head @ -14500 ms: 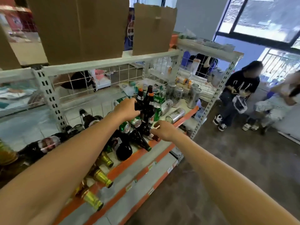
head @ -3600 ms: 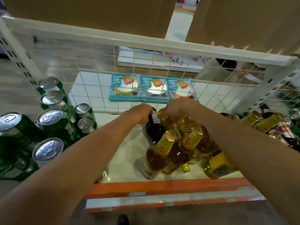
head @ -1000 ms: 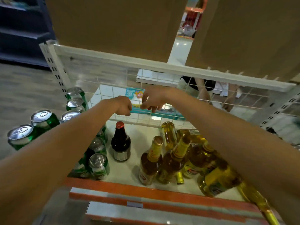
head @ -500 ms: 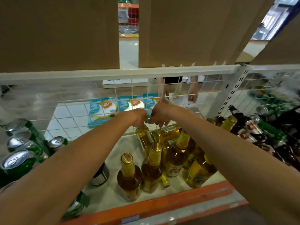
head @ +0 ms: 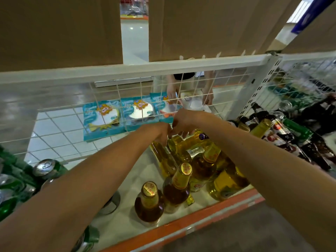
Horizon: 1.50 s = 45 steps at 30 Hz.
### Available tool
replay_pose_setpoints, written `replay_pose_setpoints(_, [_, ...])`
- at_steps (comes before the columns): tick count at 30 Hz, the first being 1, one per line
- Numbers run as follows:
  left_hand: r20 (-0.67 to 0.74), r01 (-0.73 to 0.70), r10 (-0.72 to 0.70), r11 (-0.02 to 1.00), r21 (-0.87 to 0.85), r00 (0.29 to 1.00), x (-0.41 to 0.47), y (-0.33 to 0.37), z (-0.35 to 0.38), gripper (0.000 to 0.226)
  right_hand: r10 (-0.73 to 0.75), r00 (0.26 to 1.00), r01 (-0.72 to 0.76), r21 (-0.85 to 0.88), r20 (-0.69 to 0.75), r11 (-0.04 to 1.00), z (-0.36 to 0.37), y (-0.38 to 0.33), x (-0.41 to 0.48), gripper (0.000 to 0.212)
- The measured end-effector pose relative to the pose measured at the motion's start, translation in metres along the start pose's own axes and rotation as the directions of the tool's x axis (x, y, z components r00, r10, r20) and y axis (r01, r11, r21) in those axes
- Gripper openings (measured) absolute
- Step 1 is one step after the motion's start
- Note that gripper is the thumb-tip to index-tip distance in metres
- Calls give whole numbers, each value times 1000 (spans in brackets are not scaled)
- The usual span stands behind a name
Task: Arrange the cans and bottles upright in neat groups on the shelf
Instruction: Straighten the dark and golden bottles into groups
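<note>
Yellow bottles [head: 192, 142], right hand [head: 184, 120] gripping, left hand [head: 160, 130] beside

Amber bottles [head: 149, 206]: brown glass, gold foil necks, gold caps with reddish print. Yellow bottles [head: 181, 148]: clear pale yellow. Cans [head: 47, 168]: green bodies, silver tops. Shelf [head: 181, 226]: white deck, orange front lip. Wire mesh [head: 72, 110]: white grid. Cardboard [head: 60, 31]: plain brown. Packets [head: 103, 119]: teal, orange-and-white cartoon figure. Dark bottles [head: 283, 135]: near-black, red-and-white labels.
</note>
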State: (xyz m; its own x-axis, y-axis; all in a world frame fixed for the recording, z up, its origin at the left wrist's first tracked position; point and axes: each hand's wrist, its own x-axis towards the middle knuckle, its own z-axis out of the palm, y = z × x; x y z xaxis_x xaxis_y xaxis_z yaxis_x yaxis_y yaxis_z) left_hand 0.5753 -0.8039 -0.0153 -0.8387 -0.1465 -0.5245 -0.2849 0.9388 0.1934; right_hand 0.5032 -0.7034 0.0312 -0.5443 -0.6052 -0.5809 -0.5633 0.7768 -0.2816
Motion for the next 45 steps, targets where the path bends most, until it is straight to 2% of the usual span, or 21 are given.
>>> replay_pose_setpoints(4, [25, 7, -6, 1000, -12, 1000, 5, 0, 2, 59, -16, 1000, 16, -10, 1, 1000, -1, 3, -2, 40])
replay_pose_setpoints(9, [48, -77, 74, 996, 52, 996, -3, 12, -15, 54, -54, 993, 55, 8, -103, 998, -22, 5, -26, 31])
replay_pose_setpoints(14, [-43, -158, 164, 980, 117, 985, -30, 42, -62, 49, -36, 972, 29, -32, -231, 999, -60, 13, -76, 29])
replay_pose_setpoints(19, [-139, -246, 264, 960, 134, 955, -47, 88, -106, 44, 7, 916, -38, -68, -401, 997, -94, 44, -139, 18])
replay_pose_setpoints(21, [-167, -264, 288, 952, 154, 943, -55, 112, -118, 43, 45, 884, -76, -49, -465, 996, -98, 67, -167, 19])
replay_pose_setpoints(23, [-204, -295, 325, 941, 163, 923, -64, 140, -126, 39, 100, 856, -133, -29, -507, 991, -100, 96, -192, 29])
replay_pose_setpoints(30, [-283, -326, 387, 914, 241, 877, -74, 258, -129, 36, 228, 809, -230, 65, -542, 971, -96, 211, -274, 41])
replay_pose_setpoints(38, [-290, -300, 390, 902, 309, 874, -66, 396, -98, 41, 274, 806, -276, 77, -524, 958, -81, 341, -333, 50])
replay_pose_setpoints(45, [-223, -314, 403, 883, 349, 888, -26, 466, -69, 37, 326, 824, -287, 155, -463, 945, -63, 424, -341, 55])
